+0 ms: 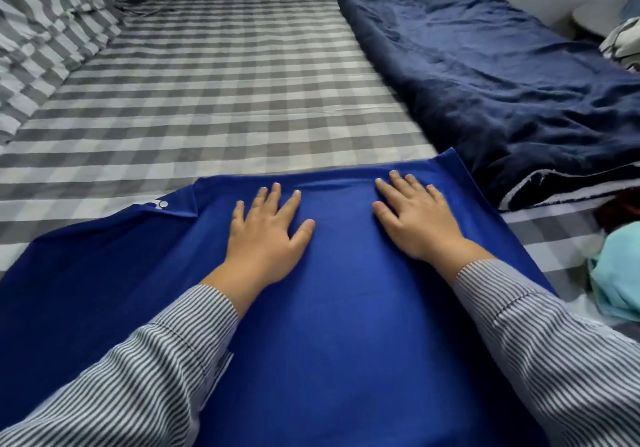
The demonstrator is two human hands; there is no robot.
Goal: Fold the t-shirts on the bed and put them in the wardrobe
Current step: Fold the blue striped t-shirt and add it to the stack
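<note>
1. Right now the blue t-shirt (346, 308) lies spread on the bed (214, 100), at its near edge.
2. Both the left hand (265, 235) and the right hand (414, 218) press flat on it, fingers straight and splayed, gripping nothing.
3. Smoothing probably works best outward from the middle, toward the far hem, before any fold.
4. More clothes (620, 266) wait at the right, beside a navy blanket (502, 83).

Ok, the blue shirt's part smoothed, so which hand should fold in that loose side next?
Left, probably. The unfolded part of the blue t-shirt spreads out beyond the left hand, which lies flat nearest it. The right hand rests flat near the straight right edge and could hold the cloth down.
</note>
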